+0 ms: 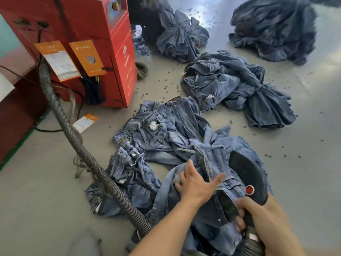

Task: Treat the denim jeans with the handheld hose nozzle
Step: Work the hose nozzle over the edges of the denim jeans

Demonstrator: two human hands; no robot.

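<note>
Head view, left to right: red machine (103,43) with a ribbed grey hose (77,143) trailing over the concrete floor (36,182); denim jeans (166,137) heaped at centre; left hand (195,183), fingers spread, pressing the nearest pair flat; right hand (245,213) gripping the black hose nozzle (247,174), its head resting on that denim; tied jeans bundles (238,85) behind.

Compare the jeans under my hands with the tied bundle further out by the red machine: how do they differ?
The jeans under the left hand lie spread loose and look paler; the tied bundle is knotted into a tight clump and looks darker. The right hand holds the nozzle over the jeans; nothing touches the bundle. Both are blue denim on the floor.
</note>
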